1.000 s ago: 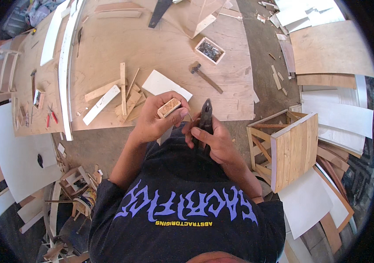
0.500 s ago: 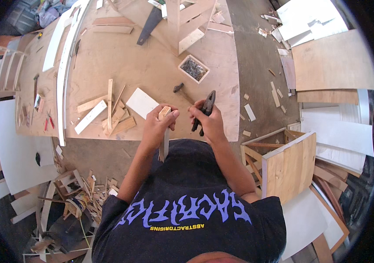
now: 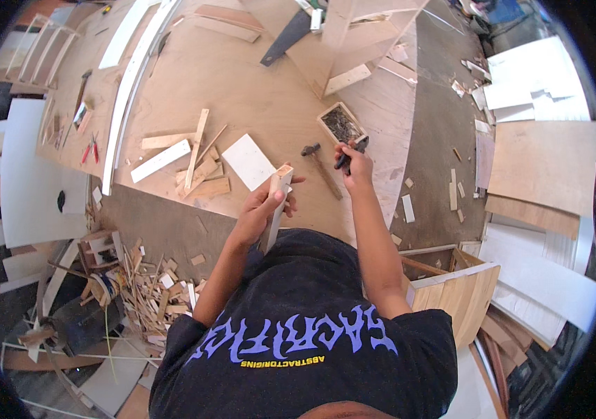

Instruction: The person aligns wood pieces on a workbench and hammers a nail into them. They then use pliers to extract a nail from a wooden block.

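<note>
My left hand (image 3: 257, 215) is wrapped round a short wooden batten (image 3: 280, 183), which stands tilted in front of my shirt with its cut end up. Black-handled pliers (image 3: 343, 162) are in my right hand (image 3: 358, 166), whose fingers reach the near edge of a small wooden box (image 3: 324, 123) full of dark nails. The fingertips partly hide the pliers. Between my hands, a hammer (image 3: 322, 170) lies on the plywood worktop. A white board (image 3: 248, 160) rests just beyond my left hand.
Wood offcuts (image 3: 200, 171) are piled left of the white board. Further off lie a handsaw (image 3: 287, 38) and a wooden frame (image 3: 333, 49). Red-handled pliers (image 3: 90, 150) lie at the left. A slatted wooden cabinet (image 3: 455, 297) stands at my right, and scrap wood (image 3: 165, 293) covers the floor at lower left.
My right hand has moved forward and right with the pliers, from near the batten to the nail box. The left hand still grips the batten. The whole view has shifted.
</note>
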The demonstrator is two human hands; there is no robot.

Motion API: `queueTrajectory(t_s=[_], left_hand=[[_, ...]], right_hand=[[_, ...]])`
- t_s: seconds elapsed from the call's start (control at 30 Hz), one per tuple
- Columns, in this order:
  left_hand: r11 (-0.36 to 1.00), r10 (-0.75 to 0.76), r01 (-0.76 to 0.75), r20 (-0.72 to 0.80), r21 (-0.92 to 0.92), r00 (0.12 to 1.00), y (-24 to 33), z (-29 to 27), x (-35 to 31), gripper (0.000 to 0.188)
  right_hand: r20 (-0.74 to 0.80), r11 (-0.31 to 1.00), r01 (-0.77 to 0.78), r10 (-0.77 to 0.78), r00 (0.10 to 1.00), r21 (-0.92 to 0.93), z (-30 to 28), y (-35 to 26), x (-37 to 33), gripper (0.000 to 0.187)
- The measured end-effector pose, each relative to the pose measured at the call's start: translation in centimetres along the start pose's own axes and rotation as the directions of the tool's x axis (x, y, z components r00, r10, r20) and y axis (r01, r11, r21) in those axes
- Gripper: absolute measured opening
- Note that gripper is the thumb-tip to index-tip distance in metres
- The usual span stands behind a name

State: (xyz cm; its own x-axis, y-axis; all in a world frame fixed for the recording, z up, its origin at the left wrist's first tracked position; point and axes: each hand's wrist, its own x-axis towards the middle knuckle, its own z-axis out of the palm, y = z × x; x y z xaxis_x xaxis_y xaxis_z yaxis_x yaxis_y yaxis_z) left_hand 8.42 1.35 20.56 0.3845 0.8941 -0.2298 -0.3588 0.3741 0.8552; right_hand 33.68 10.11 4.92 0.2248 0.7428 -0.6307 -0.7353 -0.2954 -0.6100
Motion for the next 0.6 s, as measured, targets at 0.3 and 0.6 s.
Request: queueTrajectory(t_s=[0.3,0.6], left_hand=[[0.972,0.194,-0.191,-0.007,0.137,0.981,0.9,0.9,-0.4,0.063],[0.873,0.39,-0.422,0.171,0.244,0.905,3.3,-1.2,-2.1,0.064]], right_hand=[[0.144,0.944,-0.31,0.325,0.935,-0.114,-0.6,-1.6,-15.6,0.034],[0.531,0.827,-0.112,0.451,0.718,-0.55,4.1,-4.0,-26.1,0.043]])
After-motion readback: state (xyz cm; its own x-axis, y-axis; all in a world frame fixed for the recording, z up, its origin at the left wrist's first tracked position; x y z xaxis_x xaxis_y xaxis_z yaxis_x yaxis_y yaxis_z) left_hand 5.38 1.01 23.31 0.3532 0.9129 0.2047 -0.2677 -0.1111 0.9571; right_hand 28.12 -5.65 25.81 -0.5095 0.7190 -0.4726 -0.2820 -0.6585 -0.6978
